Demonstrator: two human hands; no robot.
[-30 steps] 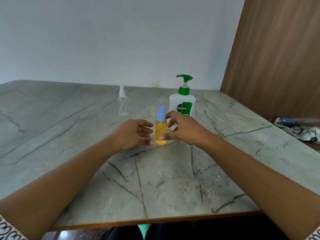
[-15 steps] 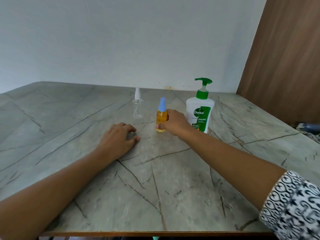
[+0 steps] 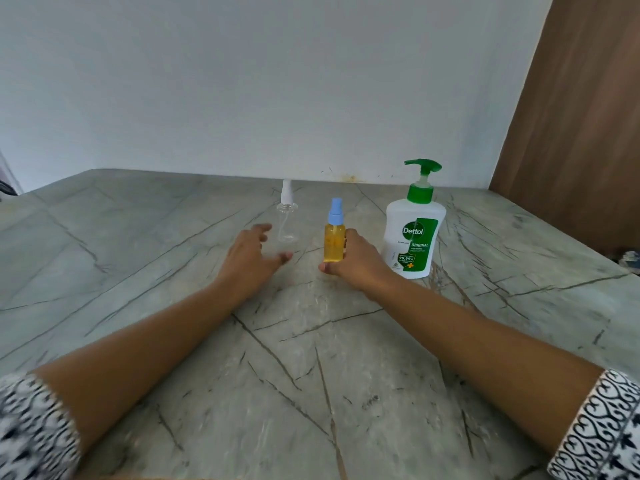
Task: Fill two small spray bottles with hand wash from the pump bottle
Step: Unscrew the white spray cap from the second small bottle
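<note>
grey marble surface [image 3: 173, 271], white pump bottle [image 3: 414, 237] upright back right, spout pointing left, right hand [image 3: 360, 265] with fingers wrapped round the upright yellow spray bottle [image 3: 334, 244] just beside it, left hand [image 3: 247, 261] with fingers loose, spread next to the upright clear spray bottle [image 3: 287, 220]

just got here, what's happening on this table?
A person is filling spray bottles with hand wash. Their right hand grips the blue-capped spray bottle, full of amber liquid and standing on the table beside the Dettol pump bottle. The left hand is open next to the empty clear spray bottle, not gripping it.
</note>
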